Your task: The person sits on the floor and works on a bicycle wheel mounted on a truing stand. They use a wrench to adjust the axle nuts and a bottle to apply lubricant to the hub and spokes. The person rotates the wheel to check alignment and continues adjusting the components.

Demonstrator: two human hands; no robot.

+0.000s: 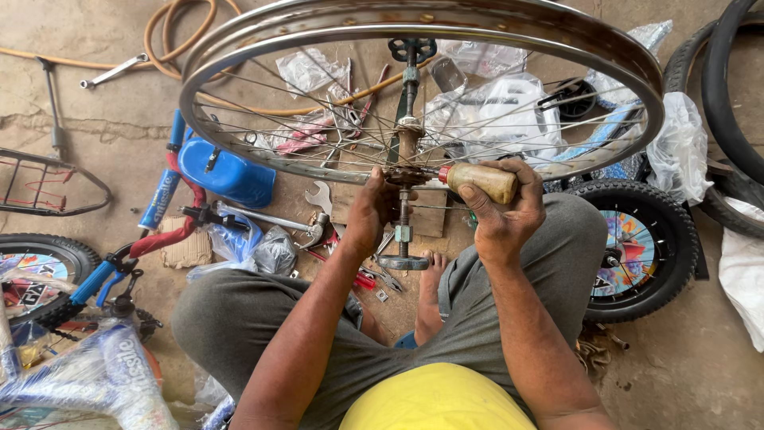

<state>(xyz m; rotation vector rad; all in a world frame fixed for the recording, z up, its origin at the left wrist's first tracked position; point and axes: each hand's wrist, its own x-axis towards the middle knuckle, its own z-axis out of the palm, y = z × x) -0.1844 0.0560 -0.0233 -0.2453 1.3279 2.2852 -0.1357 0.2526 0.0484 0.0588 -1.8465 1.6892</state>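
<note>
A spoked steel bicycle wheel rim (422, 20) lies flat in front of me on an upright truing stand axle (404, 231). My left hand (371, 209) grips the hub sprocket (404, 177) at the wheel's centre. My right hand (501, 209) is closed around a wooden-handled tool (482, 180), whose tip points at the hub. I squat with grey trousers and a bare foot (430, 275) under the wheel.
Spanners, pliers and plastic bags (501, 111) litter the concrete under the wheel. A blue child's bicycle frame (171, 199) lies left, a small tyred wheel (637, 247) right, black tyres (728, 95) far right, an orange hose (171, 40) behind.
</note>
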